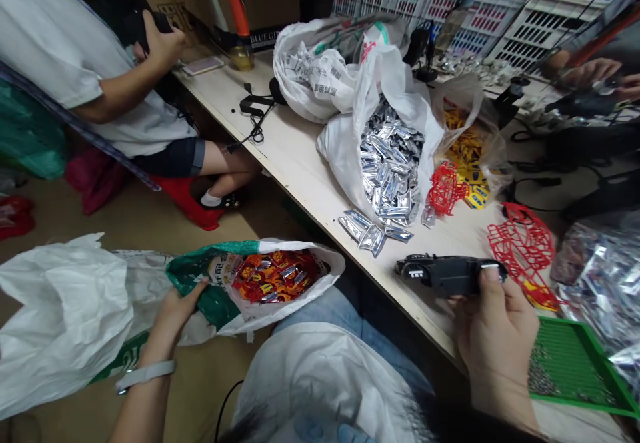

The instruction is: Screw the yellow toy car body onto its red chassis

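Gripping the black part point(447, 274) above the table point(300, 156) edge, right hand point(495, 336) steadies it; left hand point(177, 306) pinches the sack point(220, 296) rim below the table, keeping it open.

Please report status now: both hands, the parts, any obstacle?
Left hand grips sack rim, red parts inside. Right hand holds black part. Silver packets loose on table edge.

Four loose foil packets point(370, 231), two red plastic frames point(525, 246), one green tray point(575, 370).
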Tool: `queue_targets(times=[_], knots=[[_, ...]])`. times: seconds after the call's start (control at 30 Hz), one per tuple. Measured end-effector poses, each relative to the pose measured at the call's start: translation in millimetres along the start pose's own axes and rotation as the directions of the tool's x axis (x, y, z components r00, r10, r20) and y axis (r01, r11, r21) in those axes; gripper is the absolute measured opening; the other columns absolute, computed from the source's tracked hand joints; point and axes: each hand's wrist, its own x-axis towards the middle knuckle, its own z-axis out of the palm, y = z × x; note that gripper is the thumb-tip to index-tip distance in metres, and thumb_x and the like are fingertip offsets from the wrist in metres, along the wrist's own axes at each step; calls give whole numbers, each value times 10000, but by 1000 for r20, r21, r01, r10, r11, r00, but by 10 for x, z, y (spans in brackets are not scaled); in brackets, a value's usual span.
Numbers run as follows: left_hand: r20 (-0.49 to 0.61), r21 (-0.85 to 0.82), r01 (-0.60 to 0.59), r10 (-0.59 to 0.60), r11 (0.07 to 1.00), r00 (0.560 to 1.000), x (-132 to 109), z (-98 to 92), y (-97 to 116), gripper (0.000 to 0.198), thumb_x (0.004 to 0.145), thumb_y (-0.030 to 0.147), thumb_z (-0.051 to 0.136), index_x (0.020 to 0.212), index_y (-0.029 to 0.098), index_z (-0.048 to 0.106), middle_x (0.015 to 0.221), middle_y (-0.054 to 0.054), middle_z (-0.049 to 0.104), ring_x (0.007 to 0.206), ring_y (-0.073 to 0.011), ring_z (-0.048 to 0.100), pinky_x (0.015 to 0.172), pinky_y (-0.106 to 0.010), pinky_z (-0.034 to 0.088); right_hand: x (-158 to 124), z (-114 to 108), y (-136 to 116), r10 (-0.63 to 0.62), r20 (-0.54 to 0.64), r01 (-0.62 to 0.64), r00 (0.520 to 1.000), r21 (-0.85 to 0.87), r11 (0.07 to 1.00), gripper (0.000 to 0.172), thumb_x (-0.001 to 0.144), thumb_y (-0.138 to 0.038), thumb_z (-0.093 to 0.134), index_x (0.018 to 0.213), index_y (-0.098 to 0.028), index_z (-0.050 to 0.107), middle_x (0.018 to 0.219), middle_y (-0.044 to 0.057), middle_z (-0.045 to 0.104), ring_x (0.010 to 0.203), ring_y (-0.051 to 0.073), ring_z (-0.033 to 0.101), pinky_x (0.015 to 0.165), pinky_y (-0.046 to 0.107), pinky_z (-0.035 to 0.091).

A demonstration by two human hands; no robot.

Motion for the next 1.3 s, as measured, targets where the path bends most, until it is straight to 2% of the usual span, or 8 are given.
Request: queue_targets(times=[0.2,0.33,0.43,0.53,0.67,0.8,1.0,1.3], knots=[[220,160,-7,-29,987,975,-172,502,640,305,938,347,417,1019,149,634,965,-234,760,986,-401,737,828,-449,528,31,-36,75,42,36,-42,998,-1,999,417,727,-501,852,664,-208,563,508,-42,553,384,103,501,357,242,344],[473,106,-170,101,980,875,-619,950,1171,491,890,601,565,1128,179,645,1100,-171,782,1037,-326,748,812,-346,533,12,-26,96,101,44,-100,994,-14,995,465,641,-549,896,698,-196,600,531,-38,578,394,104,494,359,250,331],[589,115,-217,109,969,801,-816,1161,1285,614,657,711,765,989,198,699,1017,-147,803,983,-363,759,745,-349,537,7,-26,120,74,19,-73,997,-27,997,538,598,-629,892,678,-192,590,519,-47,571,407,99,494,371,234,338],[556,141,-207,96,968,826,-713,1181,1228,443,786,583,693,1008,200,712,1054,-138,802,1000,-342,756,751,-342,523,22,-52,159,29,30,-27,999,-58,998,562,638,-686,845,708,-185,599,524,-51,578,422,94,488,402,229,372],[378,160,-169,98,972,921,-310,845,1092,243,848,303,568,1020,195,703,1003,-135,798,979,-306,740,746,-312,493,35,-103,197,10,75,-5,997,-73,997,532,712,-677,807,753,-194,588,527,-65,560,418,94,465,398,233,342],[147,177,-125,99,976,984,-62,145,979,149,850,297,496,860,233,630,766,-64,722,787,-276,684,672,-295,436,23,-121,198,40,65,-35,997,-82,996,536,707,-678,812,764,-194,590,565,-60,582,409,88,444,392,237,327],[-168,148,-132,157,980,973,-169,-557,993,258,885,447,486,706,262,470,518,41,359,553,-194,419,578,-279,325,13,-57,150,18,9,-16,1000,-132,991,594,647,-739,811,681,-196,574,531,-66,540,433,86,436,419,230,324],[182,25,-225,217,974,959,-255,707,900,98,826,296,512,800,236,585,661,-9,665,606,-213,620,615,-268,457,-26,-98,155,16,38,-11,999,-131,991,547,714,-704,789,676,-196,589,538,-57,531,449,89,417,439,241,335]])
